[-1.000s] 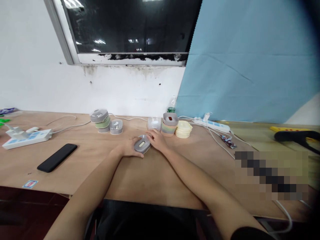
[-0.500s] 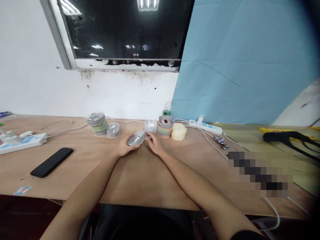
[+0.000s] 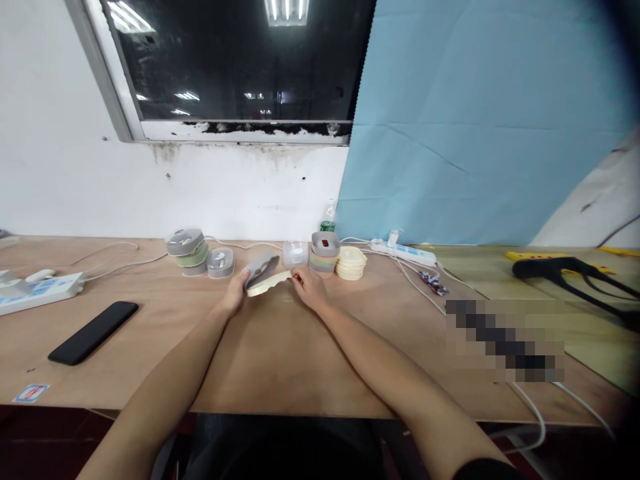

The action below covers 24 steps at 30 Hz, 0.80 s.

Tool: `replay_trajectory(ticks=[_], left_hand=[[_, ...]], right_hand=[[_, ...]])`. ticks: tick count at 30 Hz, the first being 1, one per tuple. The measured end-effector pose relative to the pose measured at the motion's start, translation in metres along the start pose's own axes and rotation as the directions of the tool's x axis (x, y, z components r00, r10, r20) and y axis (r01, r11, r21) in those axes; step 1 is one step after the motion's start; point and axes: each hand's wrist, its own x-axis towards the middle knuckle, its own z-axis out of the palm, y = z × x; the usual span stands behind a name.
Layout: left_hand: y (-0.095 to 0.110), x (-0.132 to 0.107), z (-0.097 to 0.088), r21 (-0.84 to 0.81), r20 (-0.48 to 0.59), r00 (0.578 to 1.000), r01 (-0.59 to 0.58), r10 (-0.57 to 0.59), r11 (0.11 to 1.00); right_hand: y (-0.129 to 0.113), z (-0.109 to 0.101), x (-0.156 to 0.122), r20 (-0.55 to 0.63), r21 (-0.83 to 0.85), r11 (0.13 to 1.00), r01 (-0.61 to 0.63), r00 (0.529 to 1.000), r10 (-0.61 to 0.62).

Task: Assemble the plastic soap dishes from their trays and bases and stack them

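The left hand (image 3: 233, 291) is narrow, its fingers closed on a grey oval dish (image 3: 261, 269), which stands tilted just right of this hand. The right hand (image 3: 307, 288) pinches the end of a cream wavy-edged pad (image 3: 267, 283) (quite thin, it seems), which lies between both hands, under the dish. A soft, even pinch suits such a thin edge. Just beyond the right hand stand a clear plastic box (image 3: 295, 254) and a pale yellow stack of pads (image 3: 351, 263).

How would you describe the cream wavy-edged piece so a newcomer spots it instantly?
On the plywood desk under the dark window, find the two hands. The cream wavy-edged piece stretches between them, from the grey oval piece at the left hand to the right hand; the other cream pieces lie stacked.
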Motion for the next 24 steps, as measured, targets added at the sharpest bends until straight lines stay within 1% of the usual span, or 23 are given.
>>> replay_trajectory(ticks=[2,3,4,5,6,7,8,9,10,12,14,16,17,18,19,21,24], left_hand=[[0.002,0.003,-0.005,-0.087,-0.066,0.998,0.008,-0.014,0.996],[0.002,0.005,-0.008,-0.104,-0.086,0.996,0.016,-0.025,0.994],[0.003,0.006,-0.010,-0.097,-0.108,0.994,0.016,-0.027,0.995],[0.003,0.007,-0.012,-0.082,-0.131,0.991,0.009,-0.020,0.997],[0.003,0.007,-0.013,-0.067,-0.152,0.988,0.001,-0.012,0.998],[0.002,0.008,-0.013,-0.055,-0.165,0.986,-0.003,-0.006,0.998],[0.001,0.008,-0.013,-0.047,-0.172,0.985,-0.005,-0.003,0.999],[0.000,0.008,-0.012,-0.042,-0.172,0.985,-0.003,-0.004,0.999],[-0.001,0.007,-0.011,-0.036,-0.167,0.986,-0.003,-0.003,0.999],[-0.003,0.007,-0.008,-0.023,-0.158,0.987,-0.011,0.007,1.000],[-0.005,0.006,-0.007,-0.008,-0.155,0.988,-0.019,0.018,1.000],[-0.006,0.005,-0.007,0.004,-0.156,0.988,-0.024,0.024,1.000],[-0.007,0.005,-0.008,0.010,-0.155,0.988,-0.025,0.026,1.000],[-0.008,0.005,-0.009,0.017,-0.150,0.988,-0.026,0.028,1.000],[-0.008,0.005,-0.010,0.023,-0.142,0.989,-0.026,0.029,0.999],[-0.009,0.005,-0.011,0.032,-0.120,0.993,-0.020,0.024,0.999],[-0.008,0.004,-0.012,0.024,-0.117,0.993,-0.020,0.023,0.999]], right_hand=[[0.000,-0.001,0.001,-0.015,-0.012,1.000,0.010,1.000,-0.010],[0.001,-0.004,0.004,-0.039,-0.013,1.000,0.012,0.999,-0.013],[0.002,-0.008,0.008,-0.085,-0.011,1.000,0.008,0.996,-0.009],[0.004,-0.015,0.015,-0.155,-0.006,1.000,-0.010,0.988,0.009],[0.008,-0.025,0.023,-0.247,0.007,0.999,-0.045,0.968,0.045],[0.013,-0.037,0.032,-0.362,0.031,0.995,-0.096,0.927,0.101],[0.020,-0.051,0.041,-0.482,0.070,0.984,-0.164,0.858,0.177],[0.028,-0.067,0.050,-0.587,0.132,0.965,-0.224,0.767,0.259],[0.039,-0.082,0.056,-0.656,0.197,0.945,-0.262,0.681,0.325],[0.067,-0.110,0.063,-0.715,0.274,0.905,-0.324,0.561,0.417],[0.097,-0.128,0.059,-0.717,0.289,0.855,-0.430,0.495,0.491],[0.124,-0.134,0.048,-0.702,0.280,0.788,-0.548,0.443,0.558],[0.135,-0.133,0.042,-0.684,0.276,0.753,-0.597,0.429,0.590],[0.143,-0.131,0.037,-0.654,0.270,0.720,-0.639,0.427,0.625],[0.149,-0.127,0.032,-0.617,0.262,0.693,-0.672,0.436,0.655],[0.155,-0.119,0.026,-0.542,0.227,0.672,-0.704,0.483,0.688],[0.154,-0.110,0.023,-0.479,0.155,0.692,-0.705,0.559,0.677]])
